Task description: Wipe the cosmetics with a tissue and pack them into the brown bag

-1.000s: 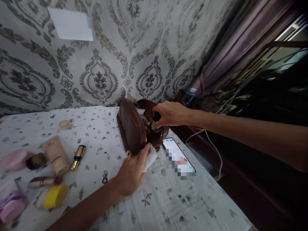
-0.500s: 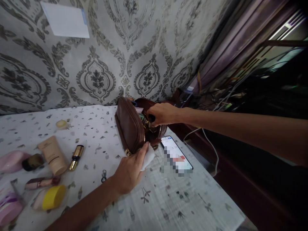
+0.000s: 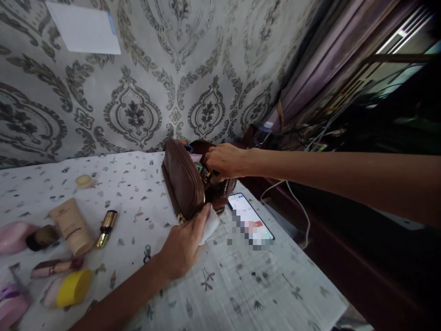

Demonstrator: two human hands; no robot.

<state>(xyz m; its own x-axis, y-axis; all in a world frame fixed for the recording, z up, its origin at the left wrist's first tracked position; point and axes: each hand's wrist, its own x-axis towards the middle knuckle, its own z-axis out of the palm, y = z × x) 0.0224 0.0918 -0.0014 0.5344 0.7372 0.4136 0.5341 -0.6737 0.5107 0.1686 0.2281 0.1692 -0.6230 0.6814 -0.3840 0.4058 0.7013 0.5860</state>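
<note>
Lying nearest, at about eight o'clock from the brown bag [image 3: 181,177], a yellow-capped bottle [image 3: 74,288] is resting on its side on the patterned cloth [image 3: 172,303], with a tan tube [image 3: 71,225] just beyond it; if the cloth were dragging along with the bag, the rounder bottle would likely be rolling first. At six o'clock, the left hand [image 3: 182,250] is holding a white tissue [image 3: 210,226], its fingers curling close and apparently touching the bag's near lower corner. That is looking like a light brace: with tissue taking up part of the grasp, the corner could be slipping free under a sharp pull. At four o'clock, the phone [image 3: 251,223] is lying just beside the bag, screen up, near the cloth's edge, so a sideways shove from the bag could be sending it over. The bag itself is gaping toward three o'clock, with small items [image 3: 206,174] crowding inside. The right hand [image 3: 225,161] is resting in that mouth; its fingertips are hiding, so I cannot tell whether they are spreading, pinching or gripping anything. Snagging on the zip [image 3: 204,196] could be tipping the bag and spilling its contents. Farther off, at two o'clock, a clear bottle [image 3: 262,134] is showing dimly.
</note>
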